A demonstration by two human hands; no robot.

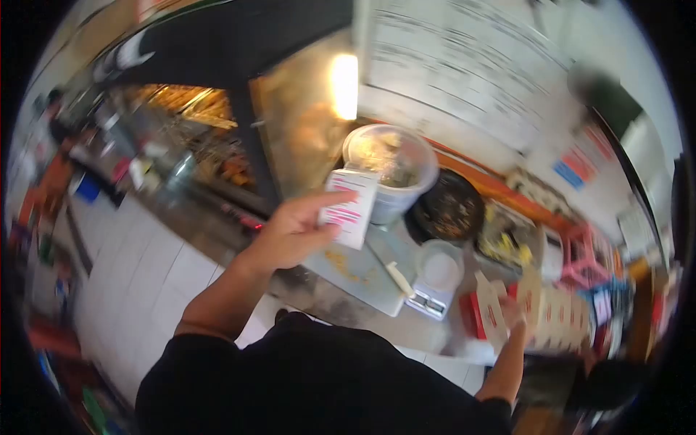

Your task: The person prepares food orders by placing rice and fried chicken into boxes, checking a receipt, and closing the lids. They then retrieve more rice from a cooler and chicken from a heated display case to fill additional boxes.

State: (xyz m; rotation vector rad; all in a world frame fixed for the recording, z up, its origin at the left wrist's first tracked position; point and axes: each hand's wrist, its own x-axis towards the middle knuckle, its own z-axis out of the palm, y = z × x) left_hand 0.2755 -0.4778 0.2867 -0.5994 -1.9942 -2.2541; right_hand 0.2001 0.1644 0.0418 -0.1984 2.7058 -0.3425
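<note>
My left hand (293, 230) is raised over the counter, thumb and fingers closed on a white slip of paper (355, 225) with pink-marked lines. Below it lies a cutting board (348, 272) with yellowish crumbs and a white-handled knife (395, 274). At the right, my right hand (513, 313) reaches in among the raised flaps of an open red and cream cardboard food box (493, 312). It touches or nearly touches a flap; its fingers are too blurred to make out. More cream boxes (562, 319) stand in a row just right of it.
A large clear plastic tub (417, 163), a dark pan (451, 206) and a food tray (507, 239) line the wall. A kitchen scale (433, 299) bears a clear container. A lit food warmer (217, 156) stands left. A pink basket (586, 255) is at the right.
</note>
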